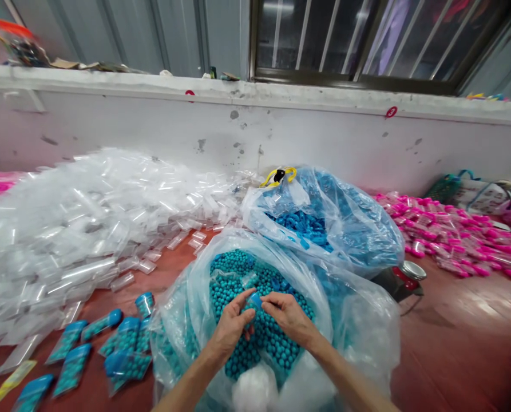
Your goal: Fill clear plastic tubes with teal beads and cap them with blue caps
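At the far left a wide heap of empty clear tubes (87, 212) spreads over the red-brown tabletop (461, 337), reaching back to the white wall (307, 134). Nearer, at the left edge, a loose group of filled tubes (109, 343) with blue caps lies flat on the tabletop, just beside an open clear bag (182, 320). This bag sits in the near middle and is full of teal beads (238, 274).

Both hands hover over the beads. The left hand (232, 326) has its fingers curled closed around a small tube (255, 299), and the right hand (287, 317) pinches the blue-capped end of the same tube, so the tube sits between the two hands, just above the beads.

Behind and to the right, a second clear bag (367, 234) holds blue caps (302, 223); a yellow-handled tool (278, 174) rests at its far rim. A jar with a metal lid (412, 270) stands just beside this bag on its near right. Farther right, a spread of pink-capped tubes (448, 234) lies along the wall
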The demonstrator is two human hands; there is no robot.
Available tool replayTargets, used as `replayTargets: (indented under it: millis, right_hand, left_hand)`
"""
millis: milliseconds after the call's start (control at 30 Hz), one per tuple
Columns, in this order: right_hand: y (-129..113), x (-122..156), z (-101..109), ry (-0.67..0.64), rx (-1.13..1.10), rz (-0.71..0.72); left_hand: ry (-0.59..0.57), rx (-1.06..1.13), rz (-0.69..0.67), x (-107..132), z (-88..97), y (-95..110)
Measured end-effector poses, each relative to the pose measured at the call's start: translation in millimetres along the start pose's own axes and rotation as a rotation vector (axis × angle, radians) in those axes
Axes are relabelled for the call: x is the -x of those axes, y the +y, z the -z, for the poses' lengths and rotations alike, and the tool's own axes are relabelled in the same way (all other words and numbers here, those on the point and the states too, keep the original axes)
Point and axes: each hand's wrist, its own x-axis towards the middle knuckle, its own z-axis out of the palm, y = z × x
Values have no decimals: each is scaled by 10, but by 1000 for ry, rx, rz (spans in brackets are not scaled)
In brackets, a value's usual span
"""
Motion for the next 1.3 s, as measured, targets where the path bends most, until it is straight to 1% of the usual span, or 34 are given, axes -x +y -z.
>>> replayTargets:
  millis: [133, 200, 267, 300, 433, 467, 533, 600, 667, 733, 800, 833, 900, 933, 967, 1033, 1100, 1167, 1200, 1233, 1300]
  right_hand:
    - [-24, 42, 0, 10, 142, 93]
    - [-45, 60, 17, -25, 146, 100]
    - [-61, 74, 17, -62, 98, 69]
    - [-64, 81, 2, -58, 71, 45]
    - [-25, 128, -125, 44, -52, -48]
    - [-3, 142, -148, 52, -96, -63]
    - [48, 162, -143, 21, -192, -86]
    - [93, 155, -73, -46, -307, -142]
    - [122, 117, 16, -78, -429, -226]
    - [130, 58, 59, -30, -527, -304]
    - [120, 1, 20, 76, -577, -359]
    - [109, -19, -28, 136, -585, -377]
    - [75, -25, -149, 239, -546, -371]
    - [52, -10, -207, 261, -489, -346]
    - [27, 17, -253, 257, -413, -311]
    - [-20, 91, -298, 180, -250, -236]
    - [-51, 165, -283, 35, -128, -181]
    - [-61, 213, -242, -104, -46, -164]
    - [-63, 223, -226, -151, -14, -169]
    - [-66, 225, -218, -172, 14, -174]
    - [-82, 217, -237, -133, 53, -171]
  left_hand:
    - [48, -46, -32, 23, -1, -18]
    - [23, -60, -15, 47, 5, -4]
    - [-18, -44, 14, 65, 3, 6]
    - [-16, -35, 21, 69, -4, 4]
    - [117, -42, 8, 60, -39, -29]
    - [132, -34, 2, 58, -37, -35]
    - [108, -4, 1, 67, -11, -34]
    - [32, 4, 14, 92, 31, -20]
    - [-34, -13, 34, 126, 58, -6]
    - [-70, -12, 53, 155, 43, -5]
    - [-79, 10, 63, 167, -16, -22]
    - [-63, 16, 58, 164, -56, -35]
    - [27, 15, 37, 147, -137, -62]
    - [90, 14, 21, 136, -171, -73]
    - [149, 17, 5, 126, -196, -82]
    - [216, 39, -14, 119, -220, -86]
    - [218, 72, -30, 132, -211, -67]
    - [171, 114, -38, 160, -185, -23]
    - [137, 135, -45, 174, -172, 5]
    - [104, 151, -52, 187, -162, 35]
    - [52, 165, -64, 204, -157, 91]
